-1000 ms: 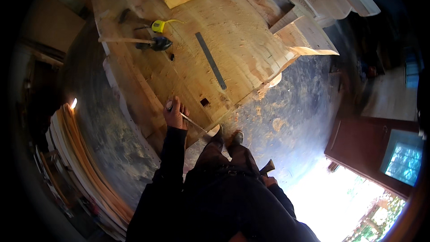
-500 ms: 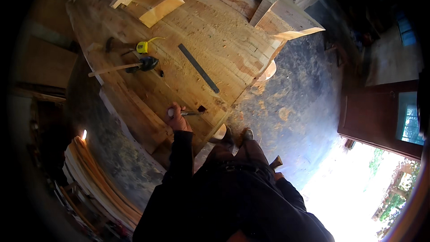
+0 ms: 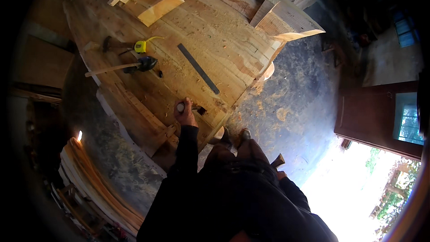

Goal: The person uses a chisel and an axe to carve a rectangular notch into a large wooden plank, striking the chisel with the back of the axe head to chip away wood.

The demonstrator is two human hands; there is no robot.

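Note:
My left hand [image 3: 185,115] is closed round the handle of a chisel [image 3: 180,106], its round butt showing above the fist. The chisel's metal points right toward a dark square mortise [image 3: 201,110] cut in the wooden slab near its front corner. Whether the tip is inside the hole cannot be made out. Low by my right side, my right hand [image 3: 281,175] is closed on what looks like a wooden mallet [image 3: 278,161]; only its flared brown end shows. Beyond the mortise, a dark steel rule [image 3: 198,68] lies flat on the wooden slab [image 3: 228,62].
A yellow tape measure [image 3: 140,46], a hammer [image 3: 109,44] and a black-headed tool with a wooden handle [image 3: 107,69] lie on the slab's left. Wood blocks [image 3: 161,9] stand farther back. Long boards [image 3: 89,175] lean at lower left. An open door [image 3: 365,116] is at right.
My left hand has turned the chisel more upright, its butt now facing up, and moved slightly right toward the mortise. My right hand stays low at my side.

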